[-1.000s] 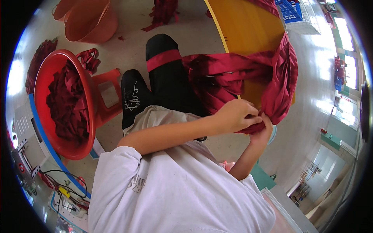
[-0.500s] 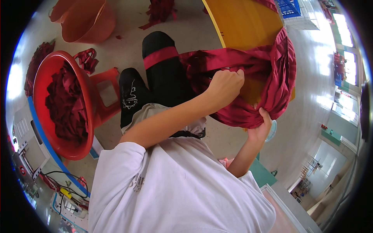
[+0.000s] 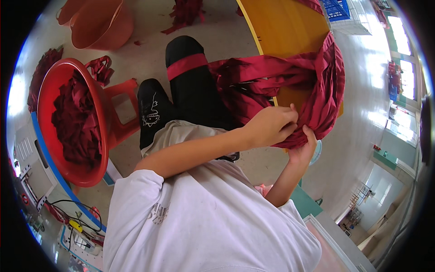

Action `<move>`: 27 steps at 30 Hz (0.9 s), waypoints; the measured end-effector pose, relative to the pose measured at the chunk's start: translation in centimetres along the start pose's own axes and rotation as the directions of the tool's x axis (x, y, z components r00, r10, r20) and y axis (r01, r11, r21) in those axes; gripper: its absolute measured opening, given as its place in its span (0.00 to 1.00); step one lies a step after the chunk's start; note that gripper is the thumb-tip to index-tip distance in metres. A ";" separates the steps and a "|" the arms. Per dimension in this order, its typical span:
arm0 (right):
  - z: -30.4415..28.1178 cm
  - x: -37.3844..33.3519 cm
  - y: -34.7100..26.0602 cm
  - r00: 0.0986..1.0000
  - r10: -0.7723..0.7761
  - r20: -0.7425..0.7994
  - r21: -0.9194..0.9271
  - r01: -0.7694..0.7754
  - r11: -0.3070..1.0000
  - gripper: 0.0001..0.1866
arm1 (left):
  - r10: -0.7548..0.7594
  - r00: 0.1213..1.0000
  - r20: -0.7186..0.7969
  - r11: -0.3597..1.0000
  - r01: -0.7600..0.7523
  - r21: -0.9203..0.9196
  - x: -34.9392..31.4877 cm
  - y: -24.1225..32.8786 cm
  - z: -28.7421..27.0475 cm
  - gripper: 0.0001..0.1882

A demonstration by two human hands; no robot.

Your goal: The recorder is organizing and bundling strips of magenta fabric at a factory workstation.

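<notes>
A large looped bundle of dark red fabric strips (image 3: pixel 328 86) hangs over the corner of a yellow board and across my lap. At its near lower edge, my right hand (image 3: pixel 302 148) pinches the gathered strips between thumb and fingers. Just left of it, my left hand (image 3: pixel 272 126) is closed, with its curled fingertips against the same fabric. What lies inside the left fingers is partly hidden. One flat red strip (image 3: pixel 186 65) lies across my black-clad knee.
A red basin (image 3: pixel 104 154) filled with red fabric pieces stands at the left, beside a red stool (image 3: pixel 129 90). An orange tub (image 3: pixel 99 27) and more fabric scraps (image 3: pixel 188 13) are on the floor ahead. The yellow board (image 3: pixel 285 27) extends far right, near a blue crate (image 3: pixel 336 9).
My left hand has moved down and slightly right, from the middle of the loop to beside my right hand. My right hand keeps its pinch in nearly the same place.
</notes>
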State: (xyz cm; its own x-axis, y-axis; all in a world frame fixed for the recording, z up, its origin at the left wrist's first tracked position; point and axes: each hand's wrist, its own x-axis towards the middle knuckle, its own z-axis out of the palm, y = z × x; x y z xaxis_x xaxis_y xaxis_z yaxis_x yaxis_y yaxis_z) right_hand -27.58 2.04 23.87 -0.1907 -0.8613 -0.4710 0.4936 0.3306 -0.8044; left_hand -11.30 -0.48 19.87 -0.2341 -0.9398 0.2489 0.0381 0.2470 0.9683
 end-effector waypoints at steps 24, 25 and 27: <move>-1.1 0.3 0.6 0.996 -0.058 -0.071 0.006 0.058 0.998 0.19 | 0.199 0.979 0.048 0.624 -0.164 0.764 4.1 -3.0 -2.8 0.16; -1.2 0.4 0.6 0.994 -0.060 -0.092 -0.006 0.060 0.998 0.19 | 0.234 0.972 0.006 0.652 -0.162 0.741 4.2 -2.9 -2.9 0.15; -1.4 0.4 0.7 0.991 -0.064 -0.114 -0.018 0.062 0.998 0.19 | 0.268 0.963 -0.037 0.679 -0.162 0.716 4.5 -2.9 -2.8 0.14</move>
State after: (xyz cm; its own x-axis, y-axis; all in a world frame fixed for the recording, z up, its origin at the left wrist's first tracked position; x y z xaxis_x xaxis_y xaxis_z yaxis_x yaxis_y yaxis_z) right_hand -28.50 2.42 22.60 -0.3174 -0.8308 -0.4572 0.4658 0.2834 -0.8383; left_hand -9.72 -6.10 18.21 -0.1796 -0.8472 0.5000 -0.6317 0.4890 0.6016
